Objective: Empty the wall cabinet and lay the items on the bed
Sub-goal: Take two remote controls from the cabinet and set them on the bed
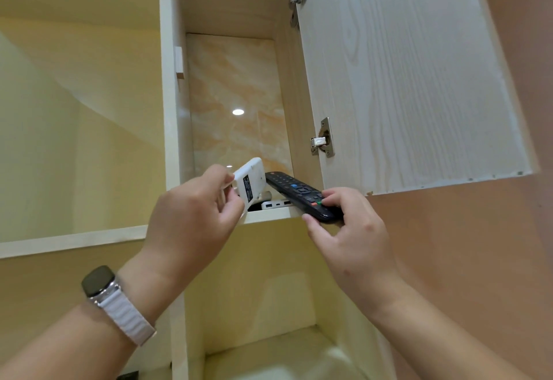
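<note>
From the head camera I am looking up into the wall cabinet (230, 5), whose door (404, 80) is standing swung wide to the right on two metal hinges (323, 140). I am taking the shelf lip (269, 215) as my landmark. Just above its left end, my left hand (191, 215) is gripping a white remote (250, 182), fingers clamped on its lower end, the body tilting up and back into the compartment. At the lip's right end, my right hand (347, 227) is pinching a black remote (302, 195), thumb on the buttons and fingers closed beneath; its near end is overhanging the lip while its far end is pointing inward. Between the two remotes, a white power bank (276, 204) is lying on the shelf just behind the lip. Above the lip the compartment is showing open room up to its marble-patterned back panel (236, 95). A watch (98, 282) is sitting on my left wrist.
</note>
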